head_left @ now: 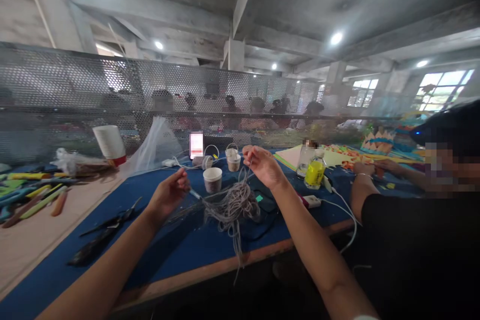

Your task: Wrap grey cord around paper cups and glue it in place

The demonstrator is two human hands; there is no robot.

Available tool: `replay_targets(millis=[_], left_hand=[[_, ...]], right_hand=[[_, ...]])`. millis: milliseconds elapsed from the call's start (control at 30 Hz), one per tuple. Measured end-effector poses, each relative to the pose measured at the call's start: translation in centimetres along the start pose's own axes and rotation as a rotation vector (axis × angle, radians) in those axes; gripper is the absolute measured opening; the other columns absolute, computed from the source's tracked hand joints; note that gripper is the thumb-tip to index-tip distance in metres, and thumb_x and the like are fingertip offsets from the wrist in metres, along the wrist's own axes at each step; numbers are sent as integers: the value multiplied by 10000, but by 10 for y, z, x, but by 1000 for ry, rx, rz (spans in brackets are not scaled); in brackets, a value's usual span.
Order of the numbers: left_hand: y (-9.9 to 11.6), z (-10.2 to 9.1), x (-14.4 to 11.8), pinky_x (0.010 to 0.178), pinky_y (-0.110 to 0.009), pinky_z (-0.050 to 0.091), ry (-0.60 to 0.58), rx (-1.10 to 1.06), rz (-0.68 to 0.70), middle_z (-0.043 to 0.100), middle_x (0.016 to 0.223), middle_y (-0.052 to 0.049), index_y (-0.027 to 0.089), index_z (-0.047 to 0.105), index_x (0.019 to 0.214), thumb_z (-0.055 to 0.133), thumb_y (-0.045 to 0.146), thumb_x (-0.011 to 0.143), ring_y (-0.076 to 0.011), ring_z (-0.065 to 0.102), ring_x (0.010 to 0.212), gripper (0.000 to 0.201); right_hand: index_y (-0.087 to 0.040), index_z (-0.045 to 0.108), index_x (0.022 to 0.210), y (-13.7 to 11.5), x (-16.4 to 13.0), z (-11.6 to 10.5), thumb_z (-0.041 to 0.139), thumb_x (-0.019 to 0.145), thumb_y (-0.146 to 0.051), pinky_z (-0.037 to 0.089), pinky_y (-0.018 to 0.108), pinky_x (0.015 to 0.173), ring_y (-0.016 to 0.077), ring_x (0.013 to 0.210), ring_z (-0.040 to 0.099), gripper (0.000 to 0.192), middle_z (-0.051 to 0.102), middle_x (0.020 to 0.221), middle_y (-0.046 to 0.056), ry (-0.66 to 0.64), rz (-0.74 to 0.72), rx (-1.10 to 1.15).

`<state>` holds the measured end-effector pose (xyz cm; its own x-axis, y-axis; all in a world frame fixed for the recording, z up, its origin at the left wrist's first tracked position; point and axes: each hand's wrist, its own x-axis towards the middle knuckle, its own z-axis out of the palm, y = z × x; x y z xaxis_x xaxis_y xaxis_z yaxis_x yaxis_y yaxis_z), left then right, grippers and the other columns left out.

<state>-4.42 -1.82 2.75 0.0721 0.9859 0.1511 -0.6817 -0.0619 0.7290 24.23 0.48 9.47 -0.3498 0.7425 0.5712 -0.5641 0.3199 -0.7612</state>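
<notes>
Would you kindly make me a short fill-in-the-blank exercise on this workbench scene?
1. The right hand lifts a strand from the tangle of grey ____.
2. The left hand pinches a thin tool with a ____ tip.
3. The scissors lie on the ____ mat, left of the left hand.
4. The bottle beside the right hand holds ____ liquid.

Missing words: cord; blue; blue; yellow

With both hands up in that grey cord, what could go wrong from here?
1. The grey cord is a loose tangle; pulling with the right hand may knot it tighter.
2. A strand hangs over the table edge and might snag.
3. The paper cup stands just behind the tangle; the left hand or dragged cord may tip it.
</notes>
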Motion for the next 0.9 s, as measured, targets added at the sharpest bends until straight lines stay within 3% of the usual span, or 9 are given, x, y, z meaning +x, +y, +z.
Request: replay_targets(millis=[67, 167, 233, 333, 433, 533, 667, 800, 900], left_hand=[[5, -6, 4, 449, -144, 431, 65, -79, 37, 481, 539, 35, 111, 602, 745, 552, 144, 859, -41, 446, 441, 129], [6, -2, 2, 462, -140, 458, 100, -66, 51, 587, 628, -1, 120, 637, 808, 594, 148, 832, -49, 502, 483, 57], [2, 9, -4, 506, -158, 490, 55, 60, 49, 679, 828, -58, 122, 668, 922, 655, 143, 777, -57, 540, 532, 147], [-9, 28, -15, 637, -223, 520, -73, 305, -9, 666, 1115, -108, 169, 666, 1078, 744, 176, 701, -88, 594, 643, 385], [-22, 36, -21, 673, -237, 477, -170, 528, -59, 690, 985, -68, 182, 692, 1043, 773, 215, 677, -125, 600, 719, 376], [-27, 32, -20, 527, -195, 382, -191, 636, -78, 612, 643, 0, 141, 710, 796, 750, 277, 709, -82, 498, 543, 166], [-18, 22, -17, 493, -170, 358, -183, 404, -76, 457, 504, 48, 120, 662, 753, 656, 255, 806, -52, 411, 468, 145], [0, 15, -13, 516, -159, 418, -106, 16, -16, 440, 545, 40, 95, 618, 762, 557, 129, 851, -44, 432, 484, 113], [10, 7, -8, 485, -148, 427, -77, -189, 21, 448, 560, 33, 99, 596, 804, 488, 68, 869, -46, 447, 483, 130]], right_hand=[[-159, 655, 712, 4, 2, 0, 657, 785, -426, 401, 201, 602, 85, 665, 495, 277, 575, 750, 15, -34, 32, -45], [-149, 677, 795, 18, 2, 5, 628, 810, -439, 358, 189, 555, 71, 586, 489, 294, 569, 641, -6, -152, 143, -289], [-140, 693, 845, 31, 1, 12, 618, 812, -458, 342, 192, 544, 71, 549, 487, 328, 565, 581, -18, -246, 210, -463], [-124, 700, 875, 48, -1, 22, 590, 822, -490, 361, 206, 574, 73, 514, 482, 385, 545, 519, -31, -331, 236, -622], [-112, 695, 864, 55, -3, 27, 572, 824, -513, 362, 209, 584, 72, 501, 475, 421, 527, 498, -38, -338, 229, -670], [-108, 690, 827, 55, -5, 25, 590, 810, -514, 341, 204, 564, 64, 490, 448, 419, 507, 492, -44, -356, 259, -629], [-113, 676, 759, 50, -7, 12, 601, 808, -497, 287, 190, 507, 46, 455, 385, 395, 454, 466, -58, -351, 322, -490], [-114, 653, 716, 46, -6, -8, 598, 808, -485, 193, 187, 440, 40, 431, 368, 386, 483, 481, -39, -329, 383, -337], [-115, 642, 712, 43, -5, -22, 599, 805, -471, 217, 186, 449, 44, 434, 371, 370, 487, 489, -32, -320, 344, -193]])
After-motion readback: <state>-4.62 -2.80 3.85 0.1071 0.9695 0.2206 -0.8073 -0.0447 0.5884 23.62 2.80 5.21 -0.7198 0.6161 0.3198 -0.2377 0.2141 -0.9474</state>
